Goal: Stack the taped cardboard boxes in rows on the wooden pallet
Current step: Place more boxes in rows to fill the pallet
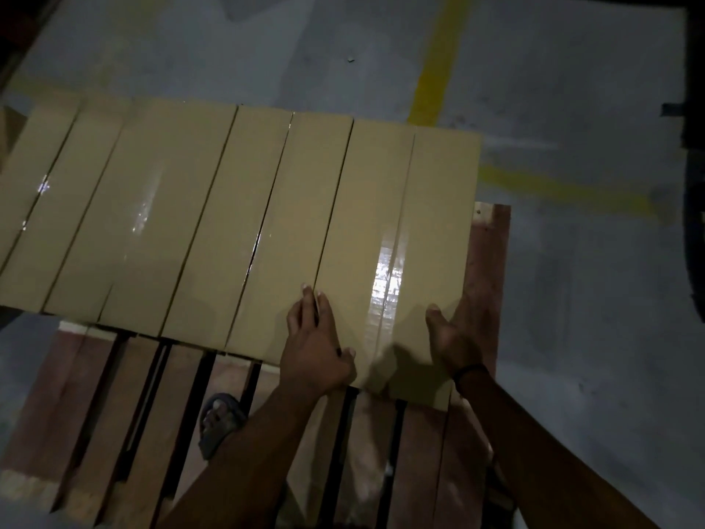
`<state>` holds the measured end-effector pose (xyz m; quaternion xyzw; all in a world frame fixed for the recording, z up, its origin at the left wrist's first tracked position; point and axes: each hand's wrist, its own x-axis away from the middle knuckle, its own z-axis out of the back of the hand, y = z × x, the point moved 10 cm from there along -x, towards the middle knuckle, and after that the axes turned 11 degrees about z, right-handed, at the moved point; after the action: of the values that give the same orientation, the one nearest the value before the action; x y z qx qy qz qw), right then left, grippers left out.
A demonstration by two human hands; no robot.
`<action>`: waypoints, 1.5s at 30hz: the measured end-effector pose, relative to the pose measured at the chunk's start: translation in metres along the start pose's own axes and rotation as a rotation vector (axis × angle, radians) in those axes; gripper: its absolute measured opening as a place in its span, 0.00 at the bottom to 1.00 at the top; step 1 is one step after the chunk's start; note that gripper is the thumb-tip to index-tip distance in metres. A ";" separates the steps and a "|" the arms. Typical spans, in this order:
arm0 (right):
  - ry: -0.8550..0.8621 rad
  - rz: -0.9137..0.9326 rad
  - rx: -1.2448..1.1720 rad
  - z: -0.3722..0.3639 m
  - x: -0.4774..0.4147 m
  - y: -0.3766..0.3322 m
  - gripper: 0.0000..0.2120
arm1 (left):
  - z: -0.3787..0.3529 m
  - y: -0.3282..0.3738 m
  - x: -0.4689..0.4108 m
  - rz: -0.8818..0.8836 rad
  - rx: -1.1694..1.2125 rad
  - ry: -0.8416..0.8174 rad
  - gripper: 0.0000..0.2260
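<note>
Several tan cardboard boxes lie side by side in one row across the far half of the wooden pallet (114, 414). The rightmost taped box (416, 238) has shiny clear tape down its middle seam. My left hand (314, 353) lies flat on that box's near left corner, fingers straight along the gap to the neighbouring box (290, 231). My right hand (457, 334) presses against the box's right side, thumb on top, fingers down the side and partly hidden.
The pallet's near slats are bare, with dark gaps between them. A sandalled foot (219, 418) shows through the slats. Grey floor with yellow painted lines (438, 59) surrounds the pallet. A dark object (694, 166) stands at the right edge.
</note>
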<state>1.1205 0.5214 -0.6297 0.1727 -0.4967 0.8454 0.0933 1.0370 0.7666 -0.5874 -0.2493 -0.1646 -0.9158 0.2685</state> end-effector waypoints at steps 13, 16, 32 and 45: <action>-0.006 0.159 0.295 -0.011 0.031 -0.018 0.46 | -0.001 -0.005 -0.002 -0.009 -0.076 -0.048 0.49; -0.031 0.198 0.316 -0.008 0.031 -0.027 0.45 | -0.001 -0.005 -0.002 -0.016 -0.118 -0.034 0.49; -0.327 0.169 0.548 0.006 0.029 -0.023 0.43 | 0.010 0.017 0.017 -0.006 -0.224 -0.103 0.48; -0.369 0.263 0.555 0.147 0.158 -0.128 0.39 | 0.067 0.143 0.229 -0.029 -0.153 -0.096 0.37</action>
<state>1.0463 0.4539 -0.4003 0.2756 -0.2748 0.9075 -0.1580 0.9757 0.5872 -0.3836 -0.3104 -0.1105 -0.9165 0.2270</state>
